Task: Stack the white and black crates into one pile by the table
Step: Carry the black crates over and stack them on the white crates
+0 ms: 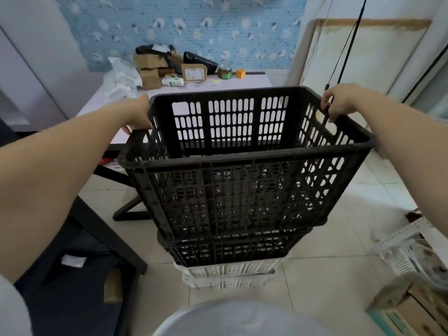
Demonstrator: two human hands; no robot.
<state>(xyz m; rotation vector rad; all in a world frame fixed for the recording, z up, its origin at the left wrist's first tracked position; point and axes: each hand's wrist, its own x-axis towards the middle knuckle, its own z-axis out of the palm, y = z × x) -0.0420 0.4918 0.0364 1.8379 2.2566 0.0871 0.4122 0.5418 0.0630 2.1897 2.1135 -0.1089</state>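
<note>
both hands are on the top black crate [242, 166]: the left hand [139, 115] is clamped over the rim at its far left corner, the right hand [339, 103] curled around the rim on the far right side, fingers wrapped over the edge. that crate sits tilted a little, its base nested into a second black crate [230, 248] beneath it, and under that two white crates [228, 275] show, one inside the other, making a single pile on the tiled floor [327, 251]. the pile stands just beside the near edge of the desk [242, 82], close to its dark crossed leg [128, 209]. through the slotted far wall of the top crate the pale desk surface shows. at the far edge of the desk sit cardboard boxes [150, 69], black bags [196, 59], a brown jar [224, 71] and a small orange cube [240, 73], with white packets [121, 78] spilling toward the far left corner. another white crate [407, 253] lies on its side on the floor at the right, well apart from the pile, near cardboard cartons [417, 309].
</note>
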